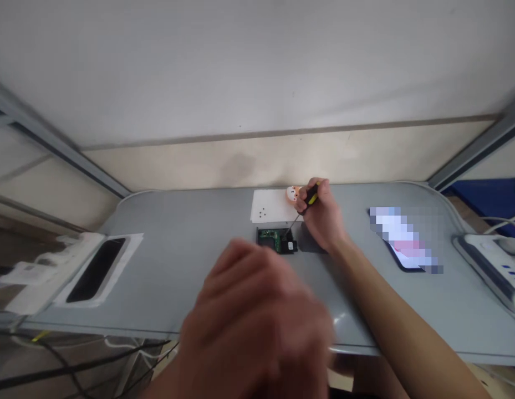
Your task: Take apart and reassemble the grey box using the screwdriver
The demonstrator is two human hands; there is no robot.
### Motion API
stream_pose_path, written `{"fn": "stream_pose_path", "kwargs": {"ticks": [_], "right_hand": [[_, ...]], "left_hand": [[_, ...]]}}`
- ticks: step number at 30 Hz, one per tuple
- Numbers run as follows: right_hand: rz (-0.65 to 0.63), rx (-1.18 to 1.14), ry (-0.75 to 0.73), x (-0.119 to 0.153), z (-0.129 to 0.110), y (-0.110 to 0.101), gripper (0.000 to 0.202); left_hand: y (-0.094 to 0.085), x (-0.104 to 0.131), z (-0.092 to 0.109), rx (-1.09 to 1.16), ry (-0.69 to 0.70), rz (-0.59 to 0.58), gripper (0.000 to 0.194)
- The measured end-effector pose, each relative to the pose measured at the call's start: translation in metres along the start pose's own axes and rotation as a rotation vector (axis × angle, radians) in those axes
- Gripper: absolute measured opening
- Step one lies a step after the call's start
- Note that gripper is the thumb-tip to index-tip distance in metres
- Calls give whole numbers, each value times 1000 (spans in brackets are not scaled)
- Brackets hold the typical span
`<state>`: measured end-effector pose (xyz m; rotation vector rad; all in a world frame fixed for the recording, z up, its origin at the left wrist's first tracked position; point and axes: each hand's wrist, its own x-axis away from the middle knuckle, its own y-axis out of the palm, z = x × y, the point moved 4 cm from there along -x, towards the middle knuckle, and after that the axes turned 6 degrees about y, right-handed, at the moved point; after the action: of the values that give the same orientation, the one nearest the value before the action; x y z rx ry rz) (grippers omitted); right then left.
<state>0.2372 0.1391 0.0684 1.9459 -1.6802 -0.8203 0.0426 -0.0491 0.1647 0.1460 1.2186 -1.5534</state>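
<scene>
My right hand (319,208) is closed around the black-and-yellow handle of a screwdriver (312,195). Its thin shaft slants down to the left, and the tip meets a small black device with an exposed green circuit board (276,240). Close to the camera, my left hand (257,327) looms large and blurred. Its fingers look curled in, and anything inside them is hidden. Behind the device lies white paper (271,208) with several tiny dark screws (262,213) on it. A round orange-and-white animal-faced item (292,194) sits at the paper's far edge, partly covered by my right hand.
On the grey table (178,249), a dark phone (97,270) rests on white paper at the left. To the right lies a lit phone (404,244), its screen pixelated. Power strips (485,255) and cables flank the table; a wall stands behind.
</scene>
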Motion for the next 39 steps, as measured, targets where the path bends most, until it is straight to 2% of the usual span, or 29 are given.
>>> {"fn": "stream_pose_path", "kwargs": {"ticks": [2,4,7,10,13,22,31,39], "right_hand": [[6,8,3,1,-1,2,31],[20,25,16,1,-3,4,33],[42,35,40,2,-5,5,35],[33,-3,45,2,-7,6,34],[24,-6,44,2,-8,5,33],[8,-12,55,4,-8,9,34],[33,41,50,5,-10,11,36],[-27,84,13,7,-4,12,33]], "left_hand": [[23,-34,-30,-81,25,71,19],[50,-52,-65,-197,51,72,15],[85,-45,-113,-303,0,-114,7],[102,-24,-137,-296,-11,-191,9],[108,-14,-143,-269,-30,-166,4],[110,-16,-147,-198,-47,-90,5],[111,-15,-147,-246,-46,-105,9],[112,-15,-145,-297,2,-118,12]]}}
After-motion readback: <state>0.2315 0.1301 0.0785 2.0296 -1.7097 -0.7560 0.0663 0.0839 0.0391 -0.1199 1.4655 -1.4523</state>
